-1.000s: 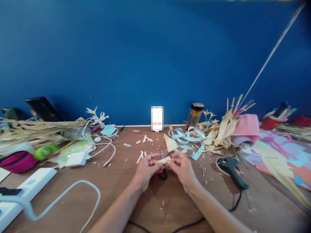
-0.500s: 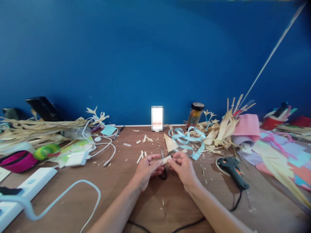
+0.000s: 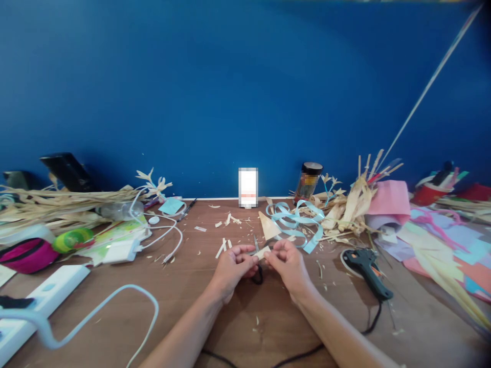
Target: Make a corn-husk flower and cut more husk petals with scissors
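Observation:
Between my two hands is a small pale strip of dried husk (image 3: pixel 263 252), held just above the table. My left hand (image 3: pixel 235 266) pinches its left end between thumb and fingers. The right end is gripped by the thumb and forefinger of my right hand (image 3: pixel 286 261). Scissors (image 3: pixel 258 278) with black handles lie under and behind my hands, mostly hidden; a blade tip points away from me. Just beyond my right hand lies a wider piece of husk (image 3: pixel 269 228). Cut husk strips (image 3: pixel 221 248) are scattered beyond my left hand.
Light-blue ribbon (image 3: pixel 295 217) curls behind my right hand. A glue gun (image 3: pixel 366 271) rests at right, its black cord running to the front. At left are a white power strip (image 3: pixel 46 306), a charger (image 3: pixel 121 251) with cables, and dried husks (image 3: pixel 69 202). Coloured papers (image 3: pixel 452 240) lie far right.
My left thumb has shifted slightly along the husk strip, and a little more of the strip shows. Both hands stay in nearly the same place.

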Tool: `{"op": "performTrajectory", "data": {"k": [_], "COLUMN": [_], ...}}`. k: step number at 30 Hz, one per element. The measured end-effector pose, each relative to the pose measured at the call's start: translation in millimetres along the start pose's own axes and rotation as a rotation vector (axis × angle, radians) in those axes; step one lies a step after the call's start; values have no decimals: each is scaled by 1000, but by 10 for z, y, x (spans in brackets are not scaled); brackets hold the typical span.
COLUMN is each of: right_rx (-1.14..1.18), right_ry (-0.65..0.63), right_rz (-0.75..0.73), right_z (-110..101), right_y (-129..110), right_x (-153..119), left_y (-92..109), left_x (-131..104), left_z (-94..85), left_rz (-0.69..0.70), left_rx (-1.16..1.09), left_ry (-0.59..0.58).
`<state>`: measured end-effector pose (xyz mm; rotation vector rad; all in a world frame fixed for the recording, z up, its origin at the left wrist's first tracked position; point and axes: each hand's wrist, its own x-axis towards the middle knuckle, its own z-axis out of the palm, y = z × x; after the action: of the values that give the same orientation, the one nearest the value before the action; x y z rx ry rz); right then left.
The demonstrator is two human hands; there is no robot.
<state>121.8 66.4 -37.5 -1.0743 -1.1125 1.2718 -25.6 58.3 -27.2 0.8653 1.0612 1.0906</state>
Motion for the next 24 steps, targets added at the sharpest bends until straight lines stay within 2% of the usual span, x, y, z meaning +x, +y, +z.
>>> {"op": "performTrajectory", "data": {"k": [4, 17, 24], "right_rx": [2, 1, -64], "right_ry": [-30, -64, -67], "right_rz": [1, -7, -33], "right_z": [5, 9, 0], "right_y": [8, 13, 23], "right_x": [-13, -17, 4], "left_y": [-7, -38, -32], "left_x": [-9, 5, 12], "left_z": [18, -16, 20], "left_rz": [45, 73, -27], "left_rx": [5, -11, -32], "left_ry": [-35, -63, 4]}}
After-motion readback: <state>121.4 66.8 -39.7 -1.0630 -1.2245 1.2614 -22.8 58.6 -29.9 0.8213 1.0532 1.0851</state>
